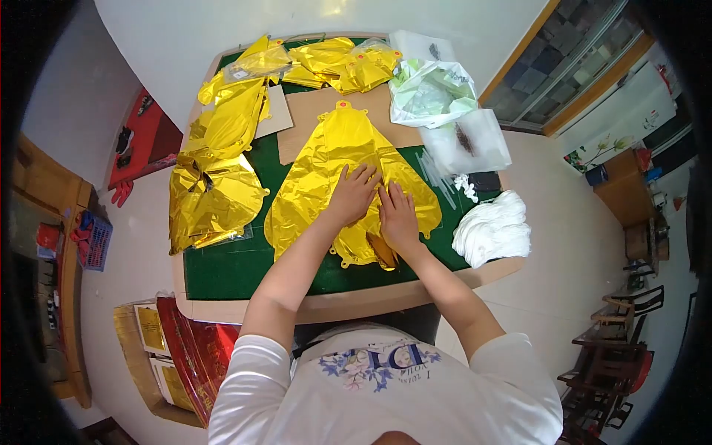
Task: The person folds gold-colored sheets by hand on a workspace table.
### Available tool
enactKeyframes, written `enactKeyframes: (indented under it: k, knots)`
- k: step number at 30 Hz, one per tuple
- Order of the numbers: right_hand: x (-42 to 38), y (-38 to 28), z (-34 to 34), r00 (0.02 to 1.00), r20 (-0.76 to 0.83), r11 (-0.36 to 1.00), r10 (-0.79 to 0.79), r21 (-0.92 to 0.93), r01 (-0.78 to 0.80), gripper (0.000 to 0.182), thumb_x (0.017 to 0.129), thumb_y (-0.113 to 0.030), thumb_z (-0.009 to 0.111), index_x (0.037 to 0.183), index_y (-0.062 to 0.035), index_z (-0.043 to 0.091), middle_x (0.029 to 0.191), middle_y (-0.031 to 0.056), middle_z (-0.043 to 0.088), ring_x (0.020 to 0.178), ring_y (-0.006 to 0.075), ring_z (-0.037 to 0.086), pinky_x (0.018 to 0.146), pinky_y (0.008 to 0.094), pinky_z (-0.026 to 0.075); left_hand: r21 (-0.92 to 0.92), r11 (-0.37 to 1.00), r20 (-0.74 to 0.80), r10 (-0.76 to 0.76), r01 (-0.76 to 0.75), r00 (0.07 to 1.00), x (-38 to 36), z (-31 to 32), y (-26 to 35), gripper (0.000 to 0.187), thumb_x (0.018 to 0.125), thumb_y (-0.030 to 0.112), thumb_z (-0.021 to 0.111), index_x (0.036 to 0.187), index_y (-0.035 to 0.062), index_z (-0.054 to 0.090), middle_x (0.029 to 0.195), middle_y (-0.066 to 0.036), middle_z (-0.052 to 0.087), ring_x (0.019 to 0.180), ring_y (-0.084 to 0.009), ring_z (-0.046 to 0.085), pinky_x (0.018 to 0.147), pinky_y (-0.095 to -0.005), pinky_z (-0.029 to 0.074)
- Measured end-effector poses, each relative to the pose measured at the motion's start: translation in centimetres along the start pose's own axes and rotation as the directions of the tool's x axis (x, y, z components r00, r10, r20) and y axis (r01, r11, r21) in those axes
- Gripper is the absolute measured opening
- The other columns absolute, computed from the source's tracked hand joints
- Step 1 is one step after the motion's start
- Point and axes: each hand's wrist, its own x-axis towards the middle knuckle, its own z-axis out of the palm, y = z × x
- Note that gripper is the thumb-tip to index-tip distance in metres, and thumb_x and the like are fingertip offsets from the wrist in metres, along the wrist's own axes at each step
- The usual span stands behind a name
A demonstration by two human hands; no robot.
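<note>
A shiny gold foil sheet (311,159), narrow at the far end and wide near me, lies on the green-topped table (222,271). My left hand (354,194) rests on the middle of the foil, palm down with its fingers spread. Just right of it, my right hand (399,215) lies on the foil too, fingers stretched out and pointing away from me. Neither hand grips anything. Near my right wrist, a part of the foil's near edge is folded up and looks darker.
More gold foil pieces (215,193) cover the table's left side and far edge. A plastic bag (434,93), clear packets (467,141), a black object (486,182) and a bundle of white strings (493,230) are on the right. An open carton (144,371) stands on the floor.
</note>
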Motion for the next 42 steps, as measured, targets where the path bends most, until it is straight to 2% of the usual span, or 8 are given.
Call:
enactKeyframes:
  k: [10, 15, 19, 22, 27, 31, 36, 42]
  knots:
    - [0.1, -0.2, -0.3, 1.000, -0.011, 0.999, 0.018, 0.033, -0.018, 0.045, 0.094, -0.018, 0.046, 0.137, -0.0036, 0.041, 0.143, 0.0180, 0.037, 0.136, 0.0313, 0.032, 0.110, 0.0502, 0.025, 0.003, 1.000, 0.076, -0.026, 0.025, 0.997, 0.1, -0.2, 0.2, 0.040, 0.092, 0.024, 0.052, 0.130, 0.0121, 0.051, 0.140, -0.006, 0.045, 0.133, -0.0239, 0.037, 0.108, -0.0526, 0.027]
    - [0.1, 0.1, 0.0, 1.000, -0.004, 0.999, 0.019, 0.037, -0.019, 0.044, 0.095, -0.016, 0.045, 0.137, -0.0041, 0.041, 0.143, 0.0185, 0.037, 0.136, 0.0324, 0.032, 0.111, 0.0499, 0.024, -0.024, 0.999, -0.072, 0.025, -0.027, 0.997, 0.6, 0.0, -0.1, 0.038, 0.090, 0.023, 0.054, 0.126, 0.0109, 0.052, 0.140, -0.007, 0.044, 0.132, -0.0243, 0.037, 0.108, -0.0529, 0.026]
    - [0.0, 0.1, 0.0, 1.000, -0.014, 1.000, 0.005, 0.010, -0.004, 0.044, 0.095, -0.018, 0.045, 0.136, -0.0016, 0.042, 0.143, 0.0182, 0.037, 0.136, 0.0313, 0.032, 0.110, 0.0499, 0.025, 0.011, 0.999, -0.020, 0.047, -0.047, 0.999, 1.1, 0.3, -0.5, 0.037, 0.089, 0.022, 0.054, 0.124, 0.0102, 0.053, 0.140, -0.007, 0.045, 0.132, -0.0244, 0.038, 0.108, -0.0530, 0.026]
    - [-0.1, 0.1, 0.1, 1.000, -0.019, 1.000, 0.008, 0.023, -0.008, 0.044, 0.095, -0.017, 0.045, 0.135, -0.0012, 0.043, 0.143, 0.0183, 0.038, 0.136, 0.0315, 0.032, 0.110, 0.0499, 0.025, -0.002, 0.998, -0.011, 0.058, -0.059, 0.998, 1.0, 0.5, -0.5, 0.036, 0.089, 0.022, 0.054, 0.123, 0.0094, 0.054, 0.137, -0.006, 0.048, 0.130, -0.0247, 0.040, 0.107, -0.0529, 0.027]
    - [0.1, 0.2, 0.2, 0.999, -0.030, 0.999, 0.013, 0.041, -0.012, 0.042, 0.094, -0.017, 0.045, 0.134, -0.0009, 0.044, 0.142, 0.0185, 0.039, 0.136, 0.0316, 0.033, 0.110, 0.0499, 0.025, -0.095, 0.995, -0.030, -0.025, 0.022, 0.999, 2.3, 0.3, -0.2, 0.032, 0.089, 0.022, 0.054, 0.118, 0.0084, 0.057, 0.125, -0.007, 0.056, 0.120, -0.0259, 0.048, 0.105, -0.0492, 0.031]
    - [0.0, 0.2, 0.3, 0.999, -0.034, 0.999, 0.011, 0.030, -0.010, 0.042, 0.094, -0.016, 0.045, 0.134, -0.0010, 0.044, 0.142, 0.0184, 0.039, 0.135, 0.0315, 0.033, 0.110, 0.0497, 0.025, -0.013, 1.000, 0.018, 0.010, -0.010, 1.000, 3.1, 0.7, -0.6, 0.033, 0.088, 0.021, 0.055, 0.118, 0.0080, 0.057, 0.123, -0.008, 0.056, 0.118, -0.0256, 0.049, 0.103, -0.0473, 0.032]
    - [0.1, 0.1, 0.3, 0.999, -0.031, 0.999, 0.016, 0.031, -0.015, 0.044, 0.094, -0.016, 0.045, 0.135, -0.0011, 0.042, 0.142, 0.0180, 0.039, 0.135, 0.0309, 0.033, 0.110, 0.0493, 0.024, -0.065, 0.998, -0.068, -0.030, 0.026, 0.997, 2.9, 1.6, -0.5, 0.037, 0.087, 0.025, 0.056, 0.120, 0.0074, 0.055, 0.128, -0.007, 0.054, 0.122, -0.0253, 0.046, 0.104, -0.0479, 0.031]
    - [0.0, 0.2, 0.4, 0.999, -0.023, 0.998, 0.032, 0.050, -0.031, 0.045, 0.094, -0.015, 0.046, 0.137, -0.0031, 0.041, 0.144, 0.0175, 0.037, 0.136, 0.0316, 0.032, 0.111, 0.0493, 0.023, 0.036, 0.997, 0.037, -0.067, 0.065, 0.997, 3.0, 1.6, -0.5, 0.048, 0.090, 0.032, 0.050, 0.132, 0.0090, 0.047, 0.141, -0.008, 0.044, 0.130, -0.0247, 0.039, 0.107, -0.0510, 0.026]
